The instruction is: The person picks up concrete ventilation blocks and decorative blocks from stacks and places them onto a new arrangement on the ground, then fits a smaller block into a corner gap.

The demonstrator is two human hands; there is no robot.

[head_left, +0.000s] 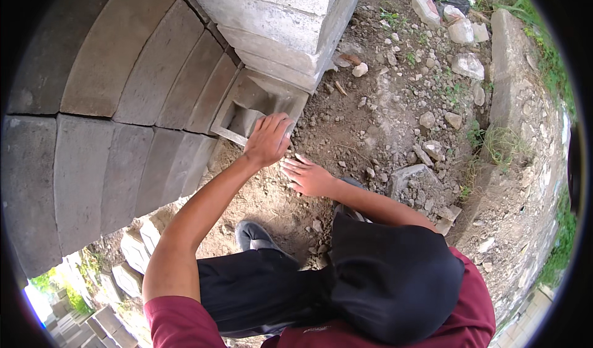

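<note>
A grey hollow concrete block (295, 101) sits low on the ground at the foot of the stacked blocks, its open cavities facing up. My left hand (269, 139) is closed over the block's near right corner, fingers curled on its rim. Just below and to the right, my right hand (307, 175) is held low over the soil beside that corner. Its fingers are stretched out and slightly spread, with nothing seen in them. Whether its fingertips touch the block or the soil I cannot tell.
A stacked wall of grey concrete blocks (133, 70) rises at left, and a whitish block stack (278, 33) stands behind the hollow block. Loose soil and rubble (389, 107) spread to the right, up to a concrete ledge (501, 70). My shoe (258, 235) rests on the dirt.
</note>
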